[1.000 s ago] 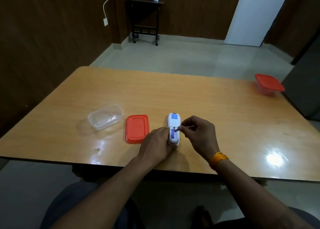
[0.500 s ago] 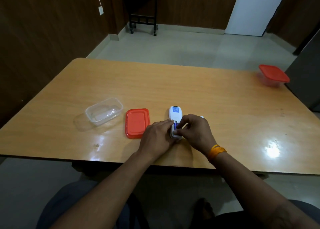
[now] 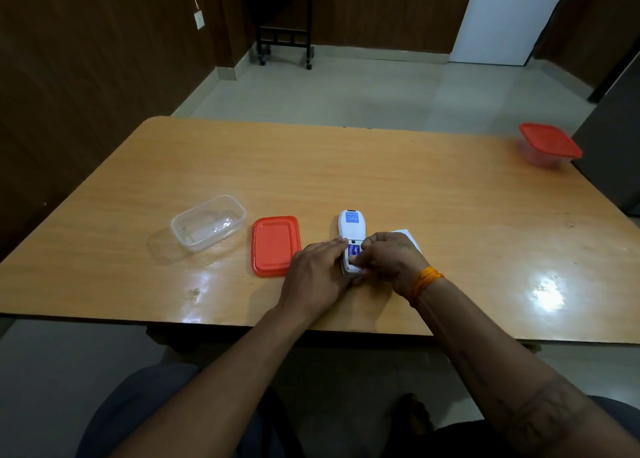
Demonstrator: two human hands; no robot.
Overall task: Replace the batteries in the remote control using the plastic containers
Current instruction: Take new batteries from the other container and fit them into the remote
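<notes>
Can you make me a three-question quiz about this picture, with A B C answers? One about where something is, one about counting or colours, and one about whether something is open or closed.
1. Where is the loose red lid?
A. On the floor
B. Between the clear tub and the remote
C. Under the remote

2. How many red lids show?
A. Two
B. One
C. Four

3. The far container is
A. lidless
B. tipped over
C. lidded

Answers: 1 B, it lies flat on the table between them. 2 A, one loose, one on the far container. 3 C, its red lid sits on top.
</notes>
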